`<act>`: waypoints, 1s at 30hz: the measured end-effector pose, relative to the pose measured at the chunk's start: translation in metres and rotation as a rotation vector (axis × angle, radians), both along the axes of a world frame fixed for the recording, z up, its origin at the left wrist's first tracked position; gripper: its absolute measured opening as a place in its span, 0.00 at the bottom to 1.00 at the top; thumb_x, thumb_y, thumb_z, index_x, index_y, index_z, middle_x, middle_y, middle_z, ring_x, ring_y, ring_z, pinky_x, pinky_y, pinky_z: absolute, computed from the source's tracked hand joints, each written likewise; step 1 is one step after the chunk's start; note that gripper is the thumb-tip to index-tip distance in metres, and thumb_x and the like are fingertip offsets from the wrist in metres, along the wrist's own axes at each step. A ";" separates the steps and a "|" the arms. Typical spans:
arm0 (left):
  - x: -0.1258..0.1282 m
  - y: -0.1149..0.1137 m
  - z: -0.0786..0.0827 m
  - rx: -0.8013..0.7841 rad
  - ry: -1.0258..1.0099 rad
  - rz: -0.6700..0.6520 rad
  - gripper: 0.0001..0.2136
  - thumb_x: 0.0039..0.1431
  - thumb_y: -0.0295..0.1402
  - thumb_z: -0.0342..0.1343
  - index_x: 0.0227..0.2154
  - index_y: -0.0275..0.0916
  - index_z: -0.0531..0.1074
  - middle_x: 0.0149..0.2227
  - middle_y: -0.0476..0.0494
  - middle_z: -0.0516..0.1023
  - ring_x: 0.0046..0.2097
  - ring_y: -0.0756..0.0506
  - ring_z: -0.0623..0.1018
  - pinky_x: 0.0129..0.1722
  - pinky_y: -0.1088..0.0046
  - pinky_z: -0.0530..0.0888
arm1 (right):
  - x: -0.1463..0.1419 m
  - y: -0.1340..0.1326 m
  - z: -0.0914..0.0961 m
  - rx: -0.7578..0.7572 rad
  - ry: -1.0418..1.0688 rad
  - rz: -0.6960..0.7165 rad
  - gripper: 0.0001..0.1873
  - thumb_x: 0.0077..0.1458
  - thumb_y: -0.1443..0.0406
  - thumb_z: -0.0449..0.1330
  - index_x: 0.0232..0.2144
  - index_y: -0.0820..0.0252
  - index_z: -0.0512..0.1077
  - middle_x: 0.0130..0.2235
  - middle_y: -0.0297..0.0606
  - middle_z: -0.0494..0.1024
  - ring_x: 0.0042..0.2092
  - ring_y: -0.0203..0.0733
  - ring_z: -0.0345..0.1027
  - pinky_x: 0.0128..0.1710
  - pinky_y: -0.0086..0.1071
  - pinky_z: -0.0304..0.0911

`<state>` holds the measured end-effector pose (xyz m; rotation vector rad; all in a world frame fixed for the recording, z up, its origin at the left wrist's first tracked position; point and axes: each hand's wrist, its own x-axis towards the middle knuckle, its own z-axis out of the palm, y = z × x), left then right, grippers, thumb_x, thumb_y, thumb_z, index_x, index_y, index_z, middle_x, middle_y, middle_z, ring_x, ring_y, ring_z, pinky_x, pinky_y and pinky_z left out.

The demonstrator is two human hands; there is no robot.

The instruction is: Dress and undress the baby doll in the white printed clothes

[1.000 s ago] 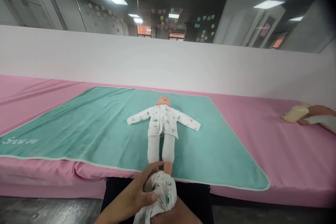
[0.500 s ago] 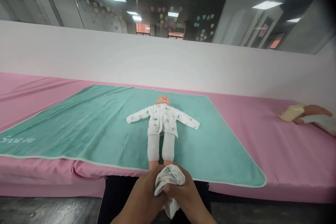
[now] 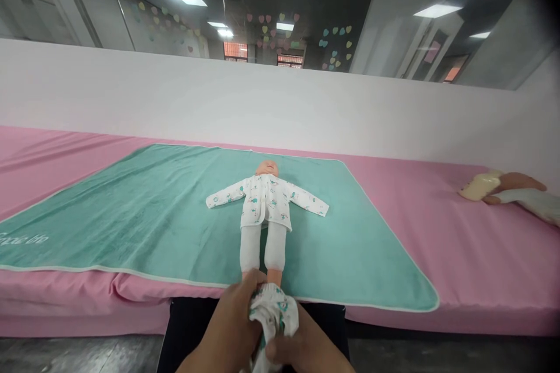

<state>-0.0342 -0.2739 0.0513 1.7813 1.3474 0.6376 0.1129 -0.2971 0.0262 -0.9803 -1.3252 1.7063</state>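
Note:
A baby doll (image 3: 265, 204) lies face up on a teal blanket (image 3: 131, 215), arms spread, in a white patterned top and white leggings. Just below its feet, at the bed's near edge, both my hands bunch a small white patterned garment (image 3: 273, 312). My left hand (image 3: 231, 326) grips the cloth from the left, its fingers closed over it. From the right and underneath, my right hand (image 3: 301, 347) pinches the same cloth. The doll's feet are partly hidden behind the garment and my fingers.
The blanket covers a long pink mattress (image 3: 459, 245) backed by a white wall panel (image 3: 280, 99). At the far right lies another doll (image 3: 511, 192), partly cut off. A dark floor (image 3: 65, 352) runs below the bed's edge.
My hands have gathered the garment tighter and brought it up to the doll's feet. The view has shifted slightly right, so the doll sits a little further left.

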 end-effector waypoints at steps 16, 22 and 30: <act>0.007 0.028 -0.033 0.213 0.581 -0.246 0.21 0.48 0.24 0.49 0.46 0.47 0.63 0.39 0.44 0.74 0.37 0.41 0.75 0.31 0.71 0.64 | 0.015 0.018 -0.053 0.220 -0.676 -0.371 0.07 0.45 0.70 0.51 0.31 0.59 0.65 0.31 0.35 0.71 0.33 0.40 0.62 0.32 0.29 0.51; 0.007 0.033 -0.025 0.105 0.269 -0.206 0.20 0.49 0.24 0.50 0.45 0.49 0.66 0.41 0.49 0.76 0.41 0.43 0.74 0.36 0.72 0.65 | 0.019 0.018 -0.057 0.117 -0.425 -0.412 0.05 0.48 0.69 0.52 0.31 0.61 0.63 0.30 0.33 0.68 0.33 0.37 0.61 0.31 0.28 0.54; 0.000 0.049 -0.007 0.048 -0.157 -0.285 0.18 0.50 0.29 0.52 0.47 0.42 0.64 0.47 0.44 0.69 0.48 0.45 0.69 0.46 0.71 0.68 | 0.032 0.035 -0.034 0.092 -0.055 -0.331 0.14 0.45 0.63 0.62 0.34 0.64 0.67 0.34 0.36 0.70 0.36 0.39 0.62 0.35 0.30 0.58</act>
